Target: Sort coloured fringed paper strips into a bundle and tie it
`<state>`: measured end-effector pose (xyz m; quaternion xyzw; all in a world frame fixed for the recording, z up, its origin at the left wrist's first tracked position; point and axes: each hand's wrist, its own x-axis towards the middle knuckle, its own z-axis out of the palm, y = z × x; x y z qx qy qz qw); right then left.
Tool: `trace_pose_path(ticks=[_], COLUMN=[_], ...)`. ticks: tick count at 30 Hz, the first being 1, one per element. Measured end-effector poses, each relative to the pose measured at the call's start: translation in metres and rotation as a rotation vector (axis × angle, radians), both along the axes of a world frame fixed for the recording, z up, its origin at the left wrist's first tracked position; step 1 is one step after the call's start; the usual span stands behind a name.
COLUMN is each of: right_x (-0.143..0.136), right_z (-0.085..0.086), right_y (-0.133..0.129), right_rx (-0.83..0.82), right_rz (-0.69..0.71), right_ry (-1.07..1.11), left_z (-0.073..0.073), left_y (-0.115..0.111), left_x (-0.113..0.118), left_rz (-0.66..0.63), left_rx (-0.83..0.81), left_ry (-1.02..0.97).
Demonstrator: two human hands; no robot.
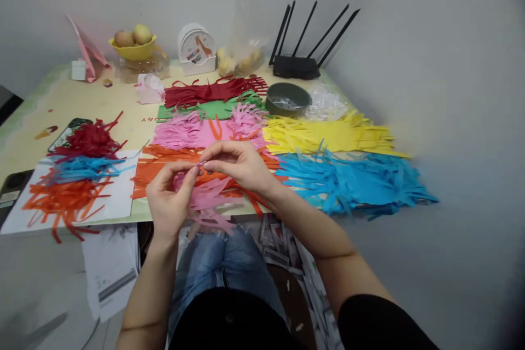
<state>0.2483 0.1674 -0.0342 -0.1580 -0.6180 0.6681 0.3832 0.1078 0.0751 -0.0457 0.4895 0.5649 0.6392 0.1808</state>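
Note:
My left hand and my right hand meet above the table's front edge, both pinching the top of a pink paper tassel. Its cut strips hang down past the edge. Under my hands lies fringed orange paper, with fringed pink paper behind it. On the left, a white sheet carries bunched tassels: a red one, a blue one and an orange one. To the right of my hands are fringed blue paper and fringed yellow paper.
Farther back lie green and dark red fringed paper. A dark round bowl, clear plastic, a black router, a coaster holder and a yellow fruit bowl stand toward the wall. A phone rests at left.

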Motion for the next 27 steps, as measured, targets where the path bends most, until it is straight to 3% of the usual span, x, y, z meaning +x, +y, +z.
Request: trace_pose_path(ticks=[12, 16, 22, 24, 27], right_x=[-0.007, -0.009, -0.01, -0.012, -0.014], right_z=[-0.012, -0.015, -0.019, -0.023, -0.027], right_y=[-0.018, -0.024, -0.035, -0.038, -0.045], right_rx=[-0.025, -0.06, -0.099, -0.129, -0.146], right_rz=[-0.01, -0.045, -0.101, -0.11, -0.134], right_ry=[-0.035, -0.017, 0.018, 0.053, 0.082], left_z=[0.008, 0.004, -0.013, -0.017, -0.02], left_y=[-0.027, -0.029, -0.029, -0.032, -0.036], left_x=[-0.011, -0.008, -0.002, 0.0, 0.003], left_rz=[0.06, 0.022, -0.053, -0.056, 0.049], left_rx=[-0.019, -0.06, -0.102, -0.101, -0.005], left_ry=[0.437, 0.334, -0.099, -0.116, 0.023])
